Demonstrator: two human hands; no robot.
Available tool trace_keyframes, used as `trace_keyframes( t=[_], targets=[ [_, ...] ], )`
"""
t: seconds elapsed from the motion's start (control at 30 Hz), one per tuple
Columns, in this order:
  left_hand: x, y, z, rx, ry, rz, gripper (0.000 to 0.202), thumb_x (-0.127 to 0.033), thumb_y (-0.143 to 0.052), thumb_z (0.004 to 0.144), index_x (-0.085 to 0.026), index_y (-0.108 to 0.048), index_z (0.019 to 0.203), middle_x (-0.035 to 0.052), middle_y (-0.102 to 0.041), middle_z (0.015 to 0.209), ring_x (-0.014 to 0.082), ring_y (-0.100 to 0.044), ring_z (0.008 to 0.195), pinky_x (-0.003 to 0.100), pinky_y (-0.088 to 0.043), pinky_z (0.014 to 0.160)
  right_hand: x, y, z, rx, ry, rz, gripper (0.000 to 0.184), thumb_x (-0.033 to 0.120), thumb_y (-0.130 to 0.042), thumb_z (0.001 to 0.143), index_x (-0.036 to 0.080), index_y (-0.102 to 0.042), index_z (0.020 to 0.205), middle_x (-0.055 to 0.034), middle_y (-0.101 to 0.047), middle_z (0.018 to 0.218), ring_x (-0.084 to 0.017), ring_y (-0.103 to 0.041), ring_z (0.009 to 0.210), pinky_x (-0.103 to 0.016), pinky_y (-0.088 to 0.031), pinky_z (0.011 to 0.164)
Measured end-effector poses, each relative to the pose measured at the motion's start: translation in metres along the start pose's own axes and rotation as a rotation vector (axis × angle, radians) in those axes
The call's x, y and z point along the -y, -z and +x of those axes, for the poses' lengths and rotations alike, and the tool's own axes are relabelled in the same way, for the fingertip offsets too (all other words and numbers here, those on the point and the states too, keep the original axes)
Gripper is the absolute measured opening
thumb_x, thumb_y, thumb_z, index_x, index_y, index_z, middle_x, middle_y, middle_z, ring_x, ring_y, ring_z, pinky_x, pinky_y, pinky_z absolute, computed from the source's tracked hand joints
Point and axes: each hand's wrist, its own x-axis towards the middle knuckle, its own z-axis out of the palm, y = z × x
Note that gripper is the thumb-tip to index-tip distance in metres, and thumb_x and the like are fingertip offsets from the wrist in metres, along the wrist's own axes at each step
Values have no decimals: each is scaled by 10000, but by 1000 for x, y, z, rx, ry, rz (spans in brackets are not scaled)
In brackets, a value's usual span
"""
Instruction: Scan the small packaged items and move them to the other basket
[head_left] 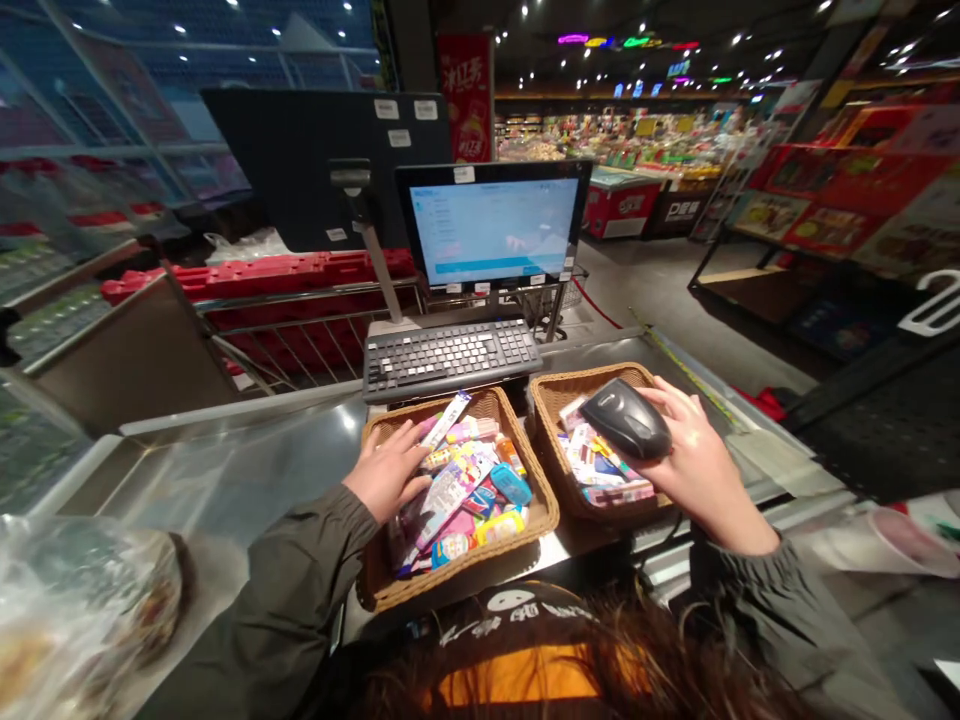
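My right hand (701, 460) grips a black barcode scanner (628, 418) above the right wicker basket (551, 450), which holds small packaged items. Over the left part of another wicker basket (544, 500), my left hand (390, 468) lies with its fingers spread. Close to its fingertips a narrow white packet (448, 420) sticks up at a slant; whether they touch it I cannot tell. Small goods fill this left basket, among them a blue container (511, 484), a yellow packet (500, 526) and an orange bottle (510, 455).
Behind the baskets are a black keyboard (450, 355) and a lit screen (499, 232) on a stand, with a second monitor (300, 170) seen from behind. A metal counter (262, 450) extends left. Clear plastic bags (82, 610) lie at lower left, and a cup (877, 540) at right.
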Motion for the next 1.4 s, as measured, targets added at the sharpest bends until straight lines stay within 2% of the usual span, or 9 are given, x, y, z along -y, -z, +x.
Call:
trace_keyframes(
  t=[0.2,0.4,0.6,0.7,0.8,0.93,1.03,1.23,1.4],
  targets=[
    [-65,14,54,-89,-293,-92,401,-431,-585,896,-242,-612,1249,132,-452,1513,340,-361,1429,652,-231,1145,-40,26,-20,-88,-97,-68,361,477,-672,772,197,-669,1001,-158,-630,1206,-420,-474,1308,-652,-366,1067],
    [-147,1,128,67,-451,-132,407,-483,-620,865,-219,-659,1173,137,-463,1503,346,-359,1427,663,-243,1139,-66,41,-36,-155,-135,-106,367,518,-624,816,197,-660,990,-163,-620,1223,-429,-468,1314,-671,-352,1064],
    [-234,-27,202,167,-447,-65,485,-498,-648,835,-182,-655,1204,175,-387,1543,349,-275,1460,641,-200,1157,-89,50,-35,-159,-158,-124,413,539,-649,812,212,-643,1064,-153,-622,1230,-422,-477,1314,-661,-360,1057],
    [-274,-50,229,221,-470,-55,461,-500,-634,827,-149,-690,1120,181,-402,1529,367,-284,1444,629,-145,1170,-101,51,-33,-158,-154,-119,460,531,-680,794,214,-624,1122,-145,-620,1233,-397,-465,1331,-625,-347,1094],
    [-302,-75,249,281,-459,-38,427,-402,-649,803,-134,-678,1134,183,-432,1506,359,-317,1426,609,-139,1177,-111,51,-31,-160,-141,-88,393,494,-684,796,226,-634,1078,-134,-610,1255,-379,-446,1351,-612,-341,1111],
    [-321,-99,265,390,-411,-12,573,-302,-663,757,-159,-570,1304,161,-416,1521,345,-293,1441,563,-155,1190,-121,50,-30,-156,-146,-32,311,470,-679,803,235,-648,1004,-127,-610,1249,-370,-436,1358,-618,-332,1120],
    [-325,-111,269,388,-416,-14,596,-260,-630,768,-158,-528,1347,155,-433,1510,340,-292,1442,566,-126,1197,-129,49,-30,-140,-167,-7,354,493,-691,785,225,-653,1013,-135,-610,1250,-376,-433,1358,-627,-312,1133],
    [-321,-125,269,292,-443,6,406,-239,-632,747,-206,-655,1151,117,-610,1331,322,-486,1304,555,-217,1170,-136,50,-30,-109,-215,18,348,477,-679,798,219,-664,1030,-142,-607,1267,-376,-415,1372,-640,-283,1141],
    [-306,-115,281,301,-446,2,480,-277,-762,611,-174,-700,1076,155,-630,1295,386,-502,1273,634,-224,1151,-130,52,-34,-108,-241,31,347,453,-674,801,236,-659,1072,-131,-611,1274,-367,-403,1386,-638,-256,1151]
  ],
)
